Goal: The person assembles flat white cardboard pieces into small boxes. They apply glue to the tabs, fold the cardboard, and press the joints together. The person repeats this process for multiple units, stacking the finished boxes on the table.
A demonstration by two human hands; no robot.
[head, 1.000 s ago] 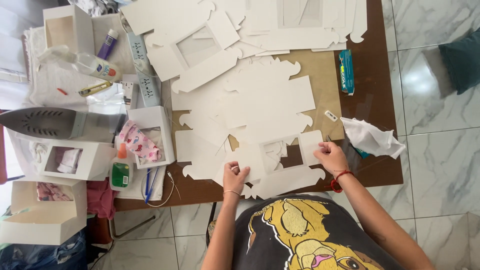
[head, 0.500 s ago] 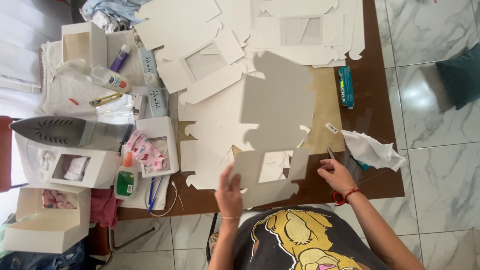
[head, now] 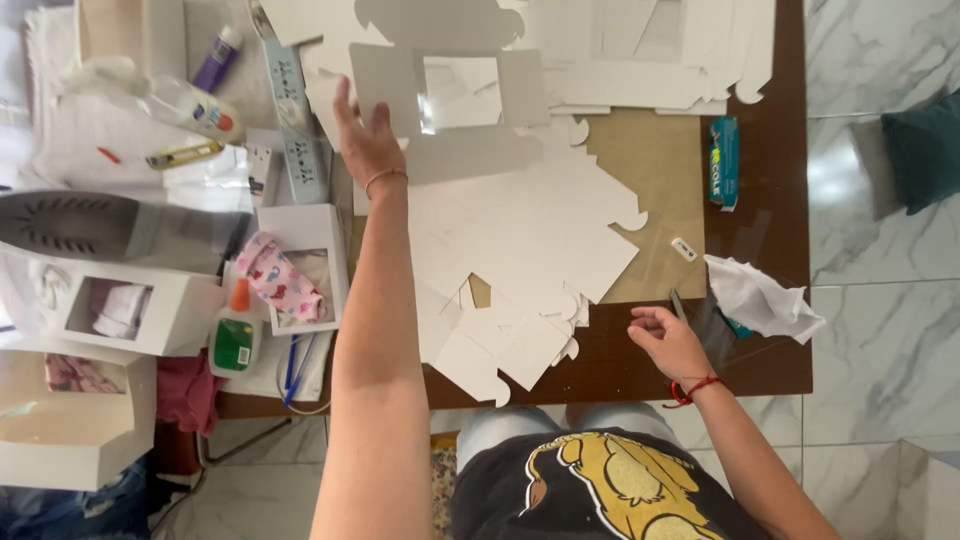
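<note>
The windowed cardboard blank (head: 455, 95) lay at the far side of the table (head: 760, 360), the left hand (head: 368, 140) spread open on its edge. The right hand (head: 668, 342), loosely curled and holding nothing, rested near the white cloth (head: 762, 298).

— What's cut off?
— The counter (head: 760, 350) and card stacks (head: 640, 60) run past the top edge.
— Hidden?
— The left hand (head: 368, 140) covers the windowed card's (head: 450, 95) corner; grip unclear.
</note>
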